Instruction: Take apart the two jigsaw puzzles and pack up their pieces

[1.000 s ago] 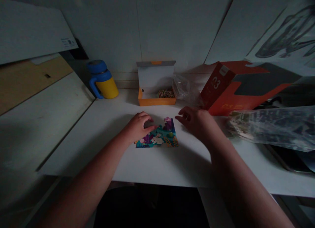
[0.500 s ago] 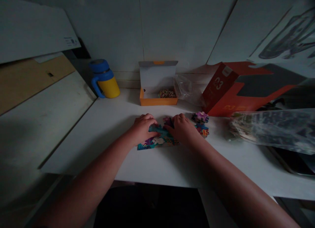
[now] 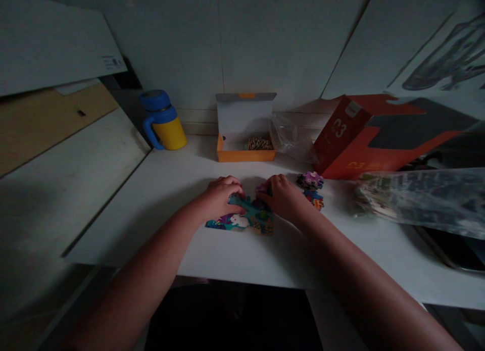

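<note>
A partly joined jigsaw puzzle [image 3: 246, 220] lies flat on the white table, showing a white animal among teal and orange plants. My left hand [image 3: 222, 197] grips its upper left part, thumb on the picture and fingers curled at the far edge. At the puzzle's upper right, my right hand [image 3: 282, 194] pinches a purple jigsaw piece [image 3: 261, 189], mostly covered by the fingers. Whether that piece touches the puzzle, I cannot tell. Just beyond the right hand are a pile of loose pieces [image 3: 309, 180] and some blue and orange pieces [image 3: 314, 199].
Behind the puzzle stands an open orange box [image 3: 246, 156] with more pieces inside and a clear plastic bag [image 3: 290, 136] beside it. A blue and yellow mug [image 3: 170, 134] is at back left. On the right are a red box [image 3: 333, 139] and a filled plastic bag [image 3: 420, 199].
The puzzle has turned slightly clockwise and shifted left, its lower right corner now nearer me. My right hand still holds the purple piece by the upper right edge.
</note>
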The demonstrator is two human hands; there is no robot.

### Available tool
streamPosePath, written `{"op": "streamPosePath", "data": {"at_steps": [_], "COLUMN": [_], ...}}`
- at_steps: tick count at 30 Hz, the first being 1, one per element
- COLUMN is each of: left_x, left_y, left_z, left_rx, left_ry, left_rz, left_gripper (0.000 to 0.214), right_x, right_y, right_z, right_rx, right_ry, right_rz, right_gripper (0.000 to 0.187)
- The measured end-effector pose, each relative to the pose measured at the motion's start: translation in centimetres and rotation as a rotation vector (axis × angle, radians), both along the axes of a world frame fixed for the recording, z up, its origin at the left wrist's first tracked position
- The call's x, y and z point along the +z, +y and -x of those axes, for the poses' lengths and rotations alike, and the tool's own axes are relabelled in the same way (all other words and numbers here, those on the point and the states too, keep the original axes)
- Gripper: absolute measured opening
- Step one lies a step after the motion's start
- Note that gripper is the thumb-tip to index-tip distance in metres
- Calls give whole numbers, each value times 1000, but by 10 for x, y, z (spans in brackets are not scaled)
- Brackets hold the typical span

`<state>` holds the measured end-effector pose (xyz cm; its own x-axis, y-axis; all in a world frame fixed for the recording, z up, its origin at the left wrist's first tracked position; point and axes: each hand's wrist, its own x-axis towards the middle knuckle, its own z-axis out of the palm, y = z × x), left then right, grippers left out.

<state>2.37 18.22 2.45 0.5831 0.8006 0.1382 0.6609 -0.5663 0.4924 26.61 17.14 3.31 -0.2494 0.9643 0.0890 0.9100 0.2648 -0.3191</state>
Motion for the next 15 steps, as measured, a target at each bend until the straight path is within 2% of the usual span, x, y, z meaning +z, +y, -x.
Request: {"op": "streamPosePath", "data": {"at_steps": [4,8,12,15], "left_x": [2,1,-1,1], "left_y": [0,0,1,0], "left_z": [-1,0,2,2], "left_rx": [-8,-17,-20,-22], "left_ry": [14,13,7,-2], "left_rz": [3,-1,3,-2], "left_gripper": [34,35,35,38], "right_x": [4,6,10,14], "right_y": [6,7,7,6], "right_z": [-3,-8,-14,-16], "right_rx": [-47,-38,-30,-17], "right_ry": [241,440,453,485], "right_rz": [46,6,-46,-49], "right_gripper": [19,28,20,21]}}
